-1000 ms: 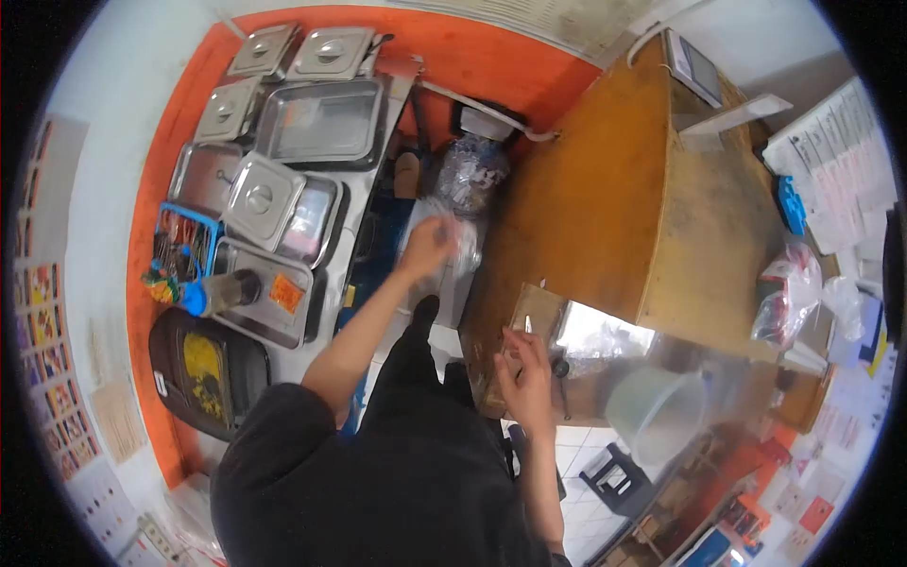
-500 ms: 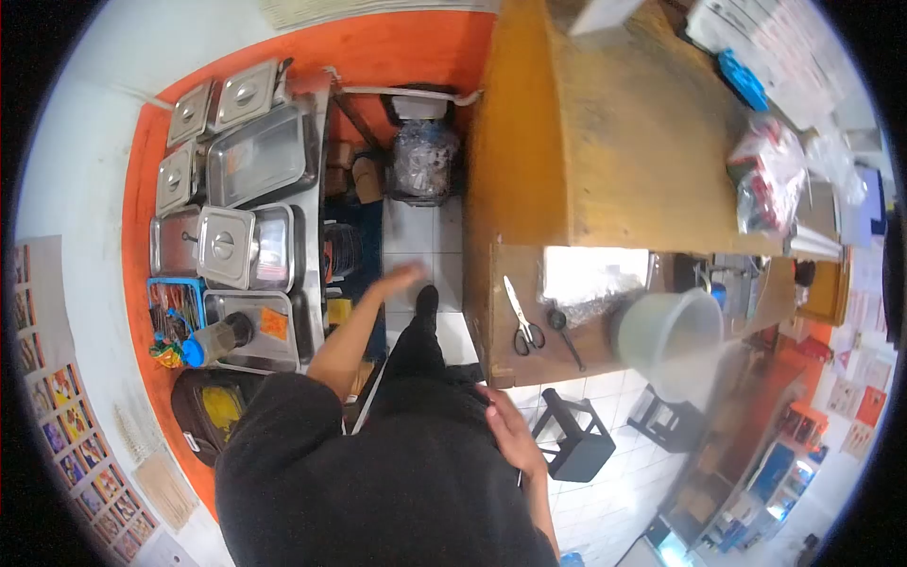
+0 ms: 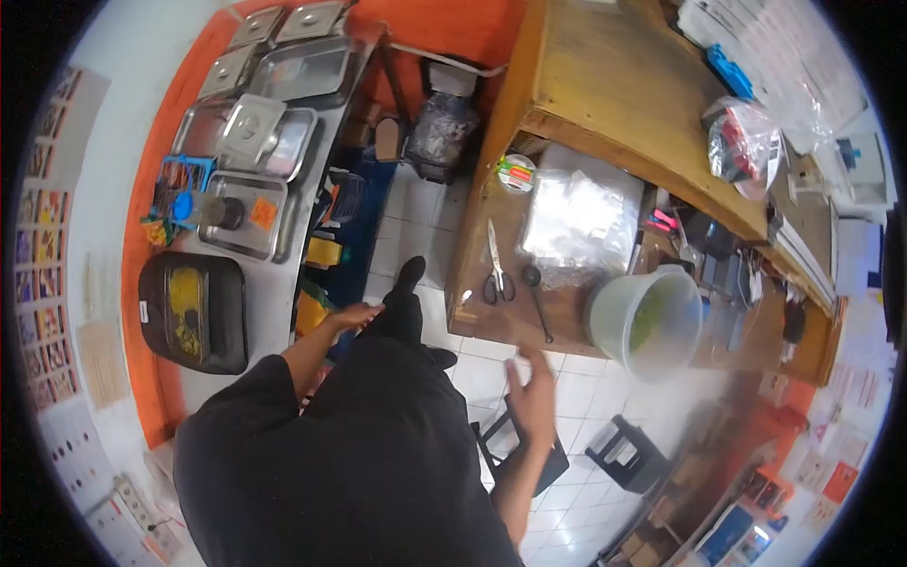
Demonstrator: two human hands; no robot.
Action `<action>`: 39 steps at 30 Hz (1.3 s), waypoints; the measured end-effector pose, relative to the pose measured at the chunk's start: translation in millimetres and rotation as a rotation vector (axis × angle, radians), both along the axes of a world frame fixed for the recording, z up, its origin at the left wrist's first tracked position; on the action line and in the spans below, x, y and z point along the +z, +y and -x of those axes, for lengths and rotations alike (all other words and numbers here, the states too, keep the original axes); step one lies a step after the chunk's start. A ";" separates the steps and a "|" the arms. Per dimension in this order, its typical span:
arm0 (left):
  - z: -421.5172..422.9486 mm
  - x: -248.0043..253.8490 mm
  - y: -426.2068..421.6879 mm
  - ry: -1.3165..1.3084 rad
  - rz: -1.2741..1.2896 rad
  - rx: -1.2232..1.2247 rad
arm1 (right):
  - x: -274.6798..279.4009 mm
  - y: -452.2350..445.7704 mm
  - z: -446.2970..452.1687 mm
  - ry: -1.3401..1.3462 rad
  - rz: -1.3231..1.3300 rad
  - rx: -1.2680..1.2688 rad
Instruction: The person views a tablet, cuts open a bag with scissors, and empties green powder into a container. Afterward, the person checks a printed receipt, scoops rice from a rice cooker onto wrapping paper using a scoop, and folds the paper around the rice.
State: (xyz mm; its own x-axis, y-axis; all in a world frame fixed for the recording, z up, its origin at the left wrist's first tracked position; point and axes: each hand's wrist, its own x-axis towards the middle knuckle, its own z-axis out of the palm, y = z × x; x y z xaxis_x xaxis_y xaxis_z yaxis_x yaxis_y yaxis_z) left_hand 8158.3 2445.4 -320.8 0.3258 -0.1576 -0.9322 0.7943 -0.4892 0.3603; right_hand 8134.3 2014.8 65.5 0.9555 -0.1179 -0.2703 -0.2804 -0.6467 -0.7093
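Observation:
My left hand (image 3: 355, 316) hangs low by my thigh, beside the steel counter's shelf; its fingers are small in view and whether they are closed cannot be made out. My right hand (image 3: 534, 392) is raised in front of the wooden counter's edge, thumb and fingers apart, with nothing in it. On that counter lie scissors (image 3: 496, 269), a black ladle-like utensil (image 3: 537, 298) and a stack of clear plastic bags (image 3: 581, 217). A translucent bucket (image 3: 647, 321) stands at the counter's edge, something green inside.
Steel trays (image 3: 244, 215) and lidded pans line the steel counter (image 3: 307, 180) at left, with a black container (image 3: 194, 312) nearer me. Black stools (image 3: 628, 454) stand on the tiled floor. A bagged bin (image 3: 442, 128) is at the aisle's far end.
The view has shifted and more of the wooden counter's lower shelf shows. My left hand has drawn back from the aisle to my thigh. My right hand has come up from beside my body.

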 end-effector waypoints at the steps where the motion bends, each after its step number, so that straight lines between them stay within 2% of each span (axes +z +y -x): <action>1: -5.5 7.5 0.0 -0.002 -0.007 0.018 | 21.5 -2.4 -23.1 -0.109 0.023 0.033; 3: -9.0 13.5 -2.9 -0.516 -0.017 -0.484 | 74.8 -1.5 -75.9 -0.307 0.106 0.082; 4: -21.3 24.8 -7.1 -0.514 -0.017 -0.455 | 101.4 2.0 -103.9 -0.403 0.164 0.092; 6: -60.6 66.0 -11.8 0.079 0.317 -0.302 | 144.7 8.9 -157.7 -0.612 0.406 0.123; 7: -83.7 82.0 -15.6 0.169 0.384 -0.218 | 152.0 9.6 -186.0 -0.688 0.419 0.116; 8: -102.7 72.0 -17.5 0.176 0.390 -0.205 | 153.9 11.3 -217.1 -0.762 0.432 0.103; 10: -148.2 35.7 -25.9 -0.024 0.229 -0.221 | 151.3 16.4 -280.5 -0.760 0.664 0.106; 11: -163.1 -30.0 -28.4 -0.263 0.202 -0.412 | 142.2 16.8 -314.1 -0.725 0.729 0.155; 12: -172.7 -96.3 -37.6 -0.264 0.274 -0.107 | 133.8 16.2 -343.5 -0.628 0.786 0.215; 13: -180.6 -175.1 -46.7 -0.548 0.233 -0.218 | 111.4 -7.2 -363.0 -0.672 0.681 0.195; 15: -230.0 -225.3 -72.3 -0.236 0.291 0.205 | 57.3 -42.3 -397.1 -0.715 0.523 0.155; 18: -316.0 -318.3 -115.9 -0.066 0.324 0.566 | -64.2 -40.2 -413.5 -0.482 0.641 0.050; 22: -414.9 -455.4 -184.8 0.033 0.383 0.818 | -202.2 -32.1 -403.7 -0.187 0.719 -0.044; 25: -457.3 -526.4 -222.3 -0.003 0.358 0.837 | -264.8 -28.9 -388.8 -0.022 0.747 -0.101; 28: -477.8 -571.5 -247.8 -0.045 0.327 0.809 | -308.9 -27.9 -374.9 0.059 0.758 -0.144; 32: -489.1 -603.1 -269.2 -0.073 0.294 0.775 | -341.1 -26.8 -371.2 0.148 0.770 -0.175; 37: -486.7 -604.6 -281.6 -0.111 0.272 0.747 | -347.7 -25.8 -362.5 0.213 0.767 -0.198; 39: -479.8 -589.0 -282.8 -0.100 0.281 0.763 | -343.9 -25.2 -359.3 0.220 0.758 -0.205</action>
State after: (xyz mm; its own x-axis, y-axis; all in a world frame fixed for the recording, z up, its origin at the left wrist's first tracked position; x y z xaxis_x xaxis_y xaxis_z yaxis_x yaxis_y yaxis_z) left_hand 8638.0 2162.6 -909.9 0.5177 -0.0820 -0.8516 0.8295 0.2920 0.4761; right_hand 8493.6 1989.6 -278.4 0.8294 -0.5112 -0.2254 -0.5275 -0.8494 -0.0145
